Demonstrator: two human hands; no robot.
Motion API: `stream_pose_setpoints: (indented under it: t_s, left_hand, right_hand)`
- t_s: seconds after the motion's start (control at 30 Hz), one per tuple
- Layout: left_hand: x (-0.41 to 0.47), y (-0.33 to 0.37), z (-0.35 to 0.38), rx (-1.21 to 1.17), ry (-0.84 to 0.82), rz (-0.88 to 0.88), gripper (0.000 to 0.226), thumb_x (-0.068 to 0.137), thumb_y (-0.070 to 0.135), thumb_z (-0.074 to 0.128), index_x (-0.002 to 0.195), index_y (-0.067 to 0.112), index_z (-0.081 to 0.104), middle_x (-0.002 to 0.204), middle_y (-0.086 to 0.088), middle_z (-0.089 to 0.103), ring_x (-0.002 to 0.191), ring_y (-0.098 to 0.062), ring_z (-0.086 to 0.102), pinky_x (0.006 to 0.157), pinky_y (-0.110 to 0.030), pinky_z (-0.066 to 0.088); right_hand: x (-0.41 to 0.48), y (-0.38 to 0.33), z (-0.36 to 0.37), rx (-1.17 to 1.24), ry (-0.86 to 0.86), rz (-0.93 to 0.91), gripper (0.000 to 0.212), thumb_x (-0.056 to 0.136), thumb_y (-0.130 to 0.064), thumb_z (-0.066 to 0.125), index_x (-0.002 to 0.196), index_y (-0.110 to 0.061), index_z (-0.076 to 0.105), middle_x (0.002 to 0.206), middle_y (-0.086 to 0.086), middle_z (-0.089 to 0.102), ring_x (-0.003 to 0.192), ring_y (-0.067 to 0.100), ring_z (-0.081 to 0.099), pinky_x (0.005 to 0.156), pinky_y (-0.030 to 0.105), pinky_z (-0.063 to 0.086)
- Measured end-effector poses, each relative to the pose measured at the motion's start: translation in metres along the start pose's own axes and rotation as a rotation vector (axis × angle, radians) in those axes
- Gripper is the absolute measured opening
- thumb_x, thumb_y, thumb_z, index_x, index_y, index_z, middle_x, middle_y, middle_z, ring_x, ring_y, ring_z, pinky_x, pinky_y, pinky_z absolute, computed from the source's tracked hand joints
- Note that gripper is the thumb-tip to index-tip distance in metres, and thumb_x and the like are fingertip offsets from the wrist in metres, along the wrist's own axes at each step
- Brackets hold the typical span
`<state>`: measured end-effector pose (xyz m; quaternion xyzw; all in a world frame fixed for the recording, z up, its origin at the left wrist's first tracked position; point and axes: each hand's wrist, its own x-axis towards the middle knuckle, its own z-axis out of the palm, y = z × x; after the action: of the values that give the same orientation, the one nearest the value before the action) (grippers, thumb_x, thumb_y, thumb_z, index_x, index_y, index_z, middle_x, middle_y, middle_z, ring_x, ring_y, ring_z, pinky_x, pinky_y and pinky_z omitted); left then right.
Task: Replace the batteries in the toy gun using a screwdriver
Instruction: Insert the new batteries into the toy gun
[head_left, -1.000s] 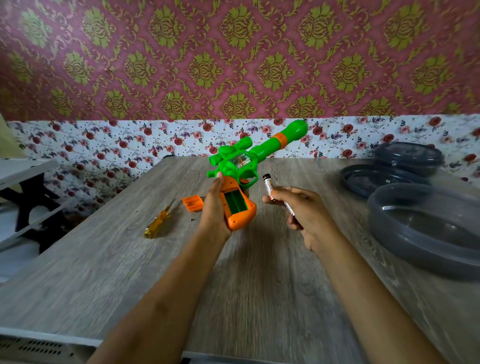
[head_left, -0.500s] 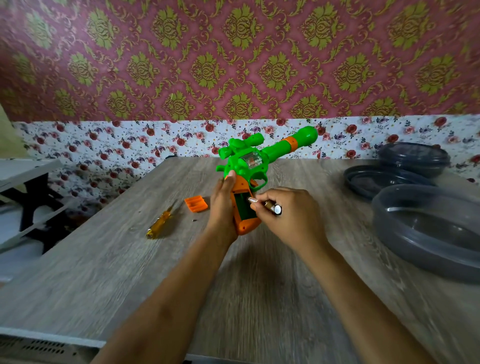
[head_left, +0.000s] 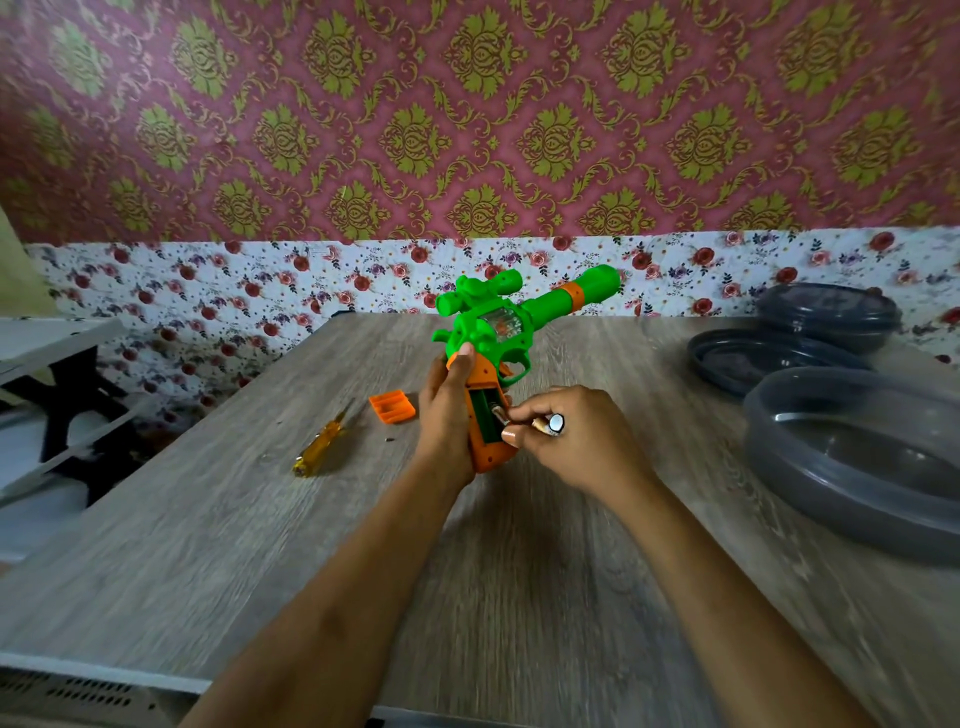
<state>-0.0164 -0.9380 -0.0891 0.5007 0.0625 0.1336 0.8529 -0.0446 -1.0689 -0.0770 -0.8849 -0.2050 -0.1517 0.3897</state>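
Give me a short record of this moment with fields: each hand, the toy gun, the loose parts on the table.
left hand: grips the toy gun by its orange handle
right hand: pinches a battery at the open compartment
battery cover: off, lying on the table
screwdriver: lying on the table, untouched
grey containers: at the right edge

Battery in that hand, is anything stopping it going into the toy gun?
Nothing visible does. The battery held by the right hand meets the open compartment of the toy gun; the orange cover lies apart on the table.
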Motion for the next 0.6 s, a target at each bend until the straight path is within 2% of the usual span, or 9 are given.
stream_pose_setpoints:
  t_s: [0.1,0.2,0.23,0.27,0.33,0.37,0.43,0.5,0.6]
  left_hand:
    - [-0.002,0.0,0.001,-0.001,-0.002,0.001,0.033,0.092,0.032,0.056,0.12,0.014,0.053,0.096,-0.016,0.06,0.061,-0.02,0.06,0.055,-0.029,0.052]
    - [-0.003,-0.003,0.003,-0.034,-0.054,0.023,0.032,0.092,0.029,0.057,0.118,0.012,0.053,0.109,-0.028,0.059,0.08,-0.035,0.063,0.071,-0.049,0.054]
    - [-0.005,-0.004,0.004,-0.024,-0.061,0.031,0.03,0.092,0.028,0.057,0.118,0.012,0.054,0.112,-0.028,0.06,0.084,-0.037,0.063,0.07,-0.049,0.054]
    - [-0.006,-0.004,0.005,-0.007,-0.054,0.036,0.028,0.093,0.028,0.056,0.117,0.013,0.054,0.11,-0.025,0.061,0.081,-0.035,0.063,0.064,-0.043,0.055]
    - [-0.007,-0.004,0.005,0.009,-0.034,0.044,0.026,0.093,0.027,0.056,0.116,0.014,0.056,0.098,-0.016,0.063,0.071,-0.025,0.062,0.051,-0.03,0.053]
    - [-0.008,-0.004,0.006,0.009,-0.028,0.045,0.024,0.093,0.027,0.056,0.114,0.015,0.057,0.094,-0.012,0.063,0.069,-0.022,0.062,0.05,-0.028,0.053]
    - [-0.008,-0.005,0.005,0.001,-0.024,0.039,0.015,0.093,0.026,0.057,0.105,0.018,0.059,0.091,-0.008,0.063,0.07,-0.021,0.062,0.053,-0.03,0.052]
    - [-0.011,-0.005,0.006,-0.007,-0.02,0.027,0.009,0.092,0.026,0.057,0.099,0.021,0.059,0.09,-0.009,0.063,0.07,-0.021,0.062,0.056,-0.032,0.052]
    - [-0.01,-0.007,0.007,0.01,-0.025,0.005,0.023,0.092,0.029,0.057,0.11,0.016,0.058,0.098,-0.014,0.062,0.072,-0.022,0.062,0.056,-0.032,0.052]
  right_hand:
    - [0.002,0.003,0.004,0.117,0.024,0.077,0.015,0.072,-0.023,0.077,0.087,-0.02,0.073,0.093,-0.001,0.073,0.089,0.014,0.066,0.081,0.033,0.053]
    - [0.003,0.007,0.008,0.146,0.074,0.125,0.018,0.07,-0.024,0.079,0.082,-0.02,0.067,0.086,-0.003,0.068,0.084,0.015,0.063,0.073,0.03,0.05]
    - [0.004,0.008,0.009,0.163,0.066,0.154,0.022,0.07,-0.025,0.079,0.086,-0.019,0.066,0.086,-0.004,0.066,0.083,0.014,0.061,0.072,0.028,0.048]
    - [0.004,0.01,0.009,0.202,0.047,0.195,0.025,0.07,-0.025,0.079,0.091,-0.018,0.066,0.087,-0.004,0.065,0.082,0.013,0.059,0.071,0.026,0.047]
    - [0.004,0.012,0.011,0.276,0.005,0.273,0.03,0.071,-0.025,0.078,0.098,-0.018,0.066,0.084,-0.006,0.062,0.078,0.011,0.057,0.063,0.023,0.044]
    - [0.004,0.012,0.012,0.289,-0.018,0.302,0.03,0.073,-0.024,0.077,0.101,-0.018,0.067,0.08,-0.009,0.06,0.073,0.009,0.056,0.057,0.022,0.043]
    - [0.004,0.011,0.013,0.299,-0.073,0.343,0.028,0.078,-0.021,0.073,0.104,-0.016,0.068,0.075,-0.011,0.056,0.063,0.005,0.051,0.049,0.017,0.038]
    - [0.004,0.008,0.01,0.356,-0.135,0.399,0.024,0.081,-0.018,0.069,0.104,-0.011,0.068,0.07,-0.004,0.056,0.055,0.006,0.046,0.039,0.014,0.034]
    - [0.005,0.003,0.004,0.403,-0.208,0.47,0.023,0.083,-0.015,0.066,0.101,-0.001,0.066,0.059,0.003,0.047,0.034,0.003,0.037,0.031,0.011,0.025]
